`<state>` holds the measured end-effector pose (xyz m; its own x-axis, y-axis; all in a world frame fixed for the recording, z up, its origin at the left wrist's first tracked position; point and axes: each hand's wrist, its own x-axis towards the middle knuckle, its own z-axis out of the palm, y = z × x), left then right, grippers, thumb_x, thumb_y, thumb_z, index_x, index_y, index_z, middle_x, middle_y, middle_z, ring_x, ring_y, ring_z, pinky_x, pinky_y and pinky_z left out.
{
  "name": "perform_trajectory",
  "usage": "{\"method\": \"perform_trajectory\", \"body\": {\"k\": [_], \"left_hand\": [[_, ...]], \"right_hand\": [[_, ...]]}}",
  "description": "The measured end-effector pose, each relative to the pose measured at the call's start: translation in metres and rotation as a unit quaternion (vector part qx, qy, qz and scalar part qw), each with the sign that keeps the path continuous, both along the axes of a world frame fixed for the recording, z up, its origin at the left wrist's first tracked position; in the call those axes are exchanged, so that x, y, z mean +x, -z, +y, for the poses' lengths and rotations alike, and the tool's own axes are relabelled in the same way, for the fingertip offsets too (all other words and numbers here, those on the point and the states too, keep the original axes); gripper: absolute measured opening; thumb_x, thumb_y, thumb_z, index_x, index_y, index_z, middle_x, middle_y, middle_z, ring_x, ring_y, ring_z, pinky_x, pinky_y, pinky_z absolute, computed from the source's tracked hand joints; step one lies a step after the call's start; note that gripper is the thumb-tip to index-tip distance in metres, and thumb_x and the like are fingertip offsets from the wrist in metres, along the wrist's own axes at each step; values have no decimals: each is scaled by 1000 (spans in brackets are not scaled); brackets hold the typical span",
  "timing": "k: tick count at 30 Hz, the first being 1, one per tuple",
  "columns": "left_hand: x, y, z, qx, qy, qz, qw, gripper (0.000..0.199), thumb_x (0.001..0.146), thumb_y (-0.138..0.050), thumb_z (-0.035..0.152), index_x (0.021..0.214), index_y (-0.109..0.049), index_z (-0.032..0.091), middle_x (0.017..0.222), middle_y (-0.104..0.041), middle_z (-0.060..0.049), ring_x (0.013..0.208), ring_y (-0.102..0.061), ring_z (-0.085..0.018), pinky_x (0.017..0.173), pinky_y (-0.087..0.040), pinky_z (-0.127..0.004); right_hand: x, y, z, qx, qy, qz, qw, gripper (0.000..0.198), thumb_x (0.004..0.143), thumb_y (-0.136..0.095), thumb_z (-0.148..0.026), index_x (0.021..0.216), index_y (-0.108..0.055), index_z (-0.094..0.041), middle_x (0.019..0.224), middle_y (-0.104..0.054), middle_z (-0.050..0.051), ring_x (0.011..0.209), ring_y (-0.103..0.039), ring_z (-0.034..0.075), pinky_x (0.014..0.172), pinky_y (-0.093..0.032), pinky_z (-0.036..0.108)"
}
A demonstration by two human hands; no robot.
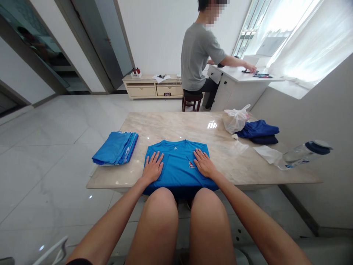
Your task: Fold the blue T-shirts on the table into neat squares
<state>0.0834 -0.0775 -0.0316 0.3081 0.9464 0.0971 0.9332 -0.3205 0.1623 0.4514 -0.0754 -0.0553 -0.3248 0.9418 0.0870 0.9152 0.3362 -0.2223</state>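
Note:
A blue T-shirt (176, 165) is spread on the marble table (171, 123), neckline away from me, its lower part hanging over the near edge. It bears a small logo below the collar and a red-and-white badge. My left hand (153, 167) rests flat on the shirt's left side, fingers apart. On its right side lies my right hand (204, 163), open with the fingers stretched out beside the badge. To the left sits a stack of folded blue shirts (114, 148).
At the table's right are a white plastic bag (236, 119), dark blue clothing (257, 129), a paper sheet (267, 154) and a clear bottle (306, 154) on its side. A person in grey (197, 55) sits at a white desk (234, 82) beyond. A low cabinet (146, 91) stands behind.

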Motion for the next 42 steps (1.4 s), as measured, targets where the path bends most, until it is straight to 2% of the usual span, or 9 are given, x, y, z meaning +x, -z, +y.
{"method": "perform_trajectory", "body": {"k": [8,12,19,24,33,37,42], "left_hand": [[1,2,34,9,-1,-13,1000,63,116,-32,43,177,-42,33,185,-37,-7,174,-31,-32,141,-22,-66],[-2,1,59,-8,9,-2,1000,64,116,-31,44,178,-42,30,186,-34,-6,174,-29,-31,142,-20,-64],[-6,5,107,-10,23,-3,1000,66,115,-30,44,178,-42,29,187,-33,-7,175,-27,-31,142,-18,-64],[-6,4,122,-15,25,2,1000,66,116,-30,45,179,-40,29,188,-30,-6,176,-25,-30,143,-15,-62],[-4,-3,107,-38,13,29,999,66,117,-28,44,181,-36,28,189,-26,-6,176,-22,-30,143,-15,-61],[-8,-4,87,-33,12,25,999,66,117,-28,43,180,-36,26,189,-27,-7,176,-22,-31,143,-14,-62],[-10,-4,50,-42,18,17,999,67,117,-27,42,181,-36,24,189,-27,-9,176,-22,-33,142,-14,-65]], "right_hand": [[-3,8,33,19,13,-4,1000,70,119,-26,-50,180,-37,-18,187,-28,12,175,-23,32,142,-24,61],[-4,7,54,6,22,-2,1000,72,119,-25,-51,180,-36,-15,187,-25,12,176,-20,32,143,-21,61],[-3,11,95,21,32,8,999,71,119,-24,-51,181,-36,-19,187,-26,10,176,-22,32,143,-20,61],[-4,11,111,16,33,-14,999,70,119,-24,-48,181,-34,-17,188,-24,11,176,-21,32,143,-20,59],[-12,3,93,-4,53,-46,998,70,119,-23,-45,181,-32,-15,189,-22,12,177,-18,31,143,-17,57],[-14,-1,74,-7,54,-45,997,70,119,-23,-45,181,-32,-14,189,-21,12,177,-17,30,144,-16,56],[-20,-3,40,-12,49,-43,998,70,119,-24,-43,181,-32,-12,189,-23,14,177,-15,32,143,-16,57]]}}
